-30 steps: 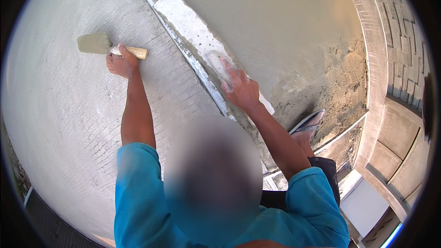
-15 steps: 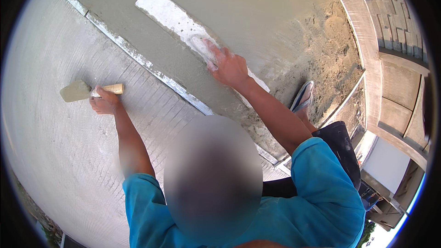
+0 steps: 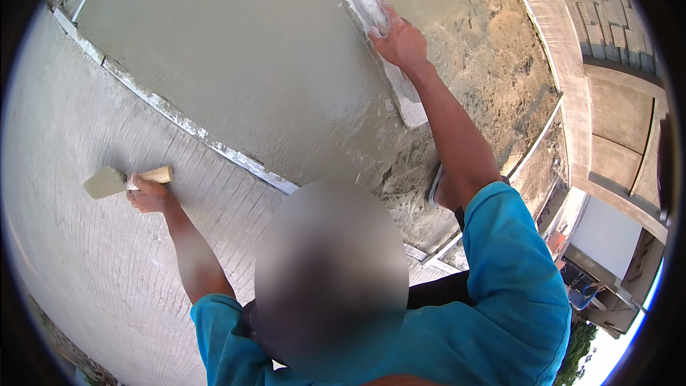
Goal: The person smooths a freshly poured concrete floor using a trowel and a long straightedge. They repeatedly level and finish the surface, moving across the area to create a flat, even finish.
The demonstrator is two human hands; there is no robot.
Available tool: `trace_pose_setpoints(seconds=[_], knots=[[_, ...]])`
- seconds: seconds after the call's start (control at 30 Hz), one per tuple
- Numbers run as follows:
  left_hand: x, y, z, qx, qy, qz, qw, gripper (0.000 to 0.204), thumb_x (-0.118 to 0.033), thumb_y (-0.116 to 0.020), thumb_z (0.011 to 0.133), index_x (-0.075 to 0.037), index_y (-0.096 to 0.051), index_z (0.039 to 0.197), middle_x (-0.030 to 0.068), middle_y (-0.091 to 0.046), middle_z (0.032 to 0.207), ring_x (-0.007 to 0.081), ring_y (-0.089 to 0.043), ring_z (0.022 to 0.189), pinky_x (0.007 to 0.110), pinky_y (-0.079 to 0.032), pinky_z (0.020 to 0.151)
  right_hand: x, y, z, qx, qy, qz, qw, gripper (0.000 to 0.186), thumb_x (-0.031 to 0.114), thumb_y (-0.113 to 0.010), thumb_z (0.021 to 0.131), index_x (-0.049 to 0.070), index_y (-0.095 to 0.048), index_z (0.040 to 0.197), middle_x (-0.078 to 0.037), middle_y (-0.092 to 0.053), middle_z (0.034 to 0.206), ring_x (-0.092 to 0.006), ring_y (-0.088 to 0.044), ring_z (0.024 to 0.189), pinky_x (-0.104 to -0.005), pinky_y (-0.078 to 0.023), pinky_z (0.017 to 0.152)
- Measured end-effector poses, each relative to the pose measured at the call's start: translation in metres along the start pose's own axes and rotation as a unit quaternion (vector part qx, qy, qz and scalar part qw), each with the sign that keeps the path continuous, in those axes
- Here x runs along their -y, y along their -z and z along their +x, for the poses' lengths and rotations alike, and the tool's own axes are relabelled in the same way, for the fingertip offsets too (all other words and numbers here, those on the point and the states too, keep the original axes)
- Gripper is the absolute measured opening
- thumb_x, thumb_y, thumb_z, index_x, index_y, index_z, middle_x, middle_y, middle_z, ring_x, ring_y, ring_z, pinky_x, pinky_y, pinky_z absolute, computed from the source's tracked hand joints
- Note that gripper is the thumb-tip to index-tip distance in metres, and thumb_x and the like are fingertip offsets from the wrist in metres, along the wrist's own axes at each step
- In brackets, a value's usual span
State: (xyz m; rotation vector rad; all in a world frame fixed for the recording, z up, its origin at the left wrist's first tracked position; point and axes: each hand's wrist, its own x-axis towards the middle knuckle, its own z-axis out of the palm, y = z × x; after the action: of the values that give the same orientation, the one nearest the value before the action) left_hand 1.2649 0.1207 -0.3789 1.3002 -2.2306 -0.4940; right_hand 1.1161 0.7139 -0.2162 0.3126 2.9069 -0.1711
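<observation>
My left hand (image 3: 148,194) is closed round a trowel (image 3: 106,183) with a wooden handle and a blade coated in grey mortar. It rests above the ridged concrete. My right hand (image 3: 401,37), arm stretched forward, grips the handle of a long, pale, cement-smeared float (image 3: 405,98). The float lies flat on the wet concrete (image 3: 221,50), its near end beside the rough sandy patch. Its far end runs out of the picture at the top. The surface left of the float looks smooth and grey.
A whitish form strip (image 3: 175,116) separates the wet concrete from the ridged slab (image 3: 93,264). Rough sandy material (image 3: 493,57) spreads on the right, with my sandalled foot (image 3: 444,191) at its edge. Beyond stands a block wall (image 3: 607,25). A thin rail (image 3: 537,132) crosses near it.
My right hand has pushed the float forward and to the right, turning it more upright in view. My left hand with the trowel has shifted slightly nearer and to the left.
</observation>
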Motion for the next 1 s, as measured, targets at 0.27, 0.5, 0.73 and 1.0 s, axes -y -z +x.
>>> trace_pose_setpoints(seconds=[0.27,0.5,0.73,1.0], knots=[[0.0,0.006,0.001,-0.019,0.001,0.006,1.0,0.058,-0.055,-0.049,0.092,-0.004,-0.074,0.107,0.0197,-0.063,0.116,0.0386,-0.057,0.108,0.053,-0.045,0.088,-0.099,0.03,0.082,-0.086,-0.068,0.023,0.994,0.078,0.048,-0.062,0.086,0.019,-0.034,0.153,-0.024,-0.068,0.117,-0.04,-0.065,0.111,-0.0474,-0.052,0.094],[-0.012,0.012,-0.008,-0.008,0.005,0.003,1.0,0.057,-0.052,-0.048,0.092,-0.003,-0.074,0.105,0.018,-0.063,0.117,0.0378,-0.056,0.109,0.052,-0.042,0.092,-0.092,0.011,0.097,-0.136,-0.042,0.145,0.979,0.078,0.043,-0.065,0.083,0.011,-0.039,0.149,-0.028,-0.067,0.115,-0.0428,-0.063,0.112,-0.0463,-0.049,0.098],[-0.018,0.013,-0.013,-0.012,-0.033,-0.009,0.999,0.055,-0.048,-0.053,0.094,0.002,-0.069,0.11,0.017,-0.059,0.123,0.0369,-0.049,0.118,0.051,-0.034,0.101,0.018,0.002,0.083,-0.086,0.008,0.165,0.982,0.076,0.039,-0.068,0.082,0.017,-0.04,0.149,-0.027,-0.065,0.121,-0.0417,-0.063,0.115,-0.0447,-0.049,0.1],[-0.022,0.013,-0.019,-0.035,-0.073,-0.036,0.996,0.055,-0.046,-0.054,0.093,0.005,-0.071,0.107,0.0227,-0.054,0.132,0.0377,-0.043,0.125,0.05,-0.032,0.107,0.181,-0.03,0.057,-0.017,0.086,0.115,0.99,0.081,0.045,-0.065,0.083,0.014,-0.035,0.152,-0.025,-0.068,0.115,-0.0426,-0.065,0.107,-0.0468,-0.051,0.095]])
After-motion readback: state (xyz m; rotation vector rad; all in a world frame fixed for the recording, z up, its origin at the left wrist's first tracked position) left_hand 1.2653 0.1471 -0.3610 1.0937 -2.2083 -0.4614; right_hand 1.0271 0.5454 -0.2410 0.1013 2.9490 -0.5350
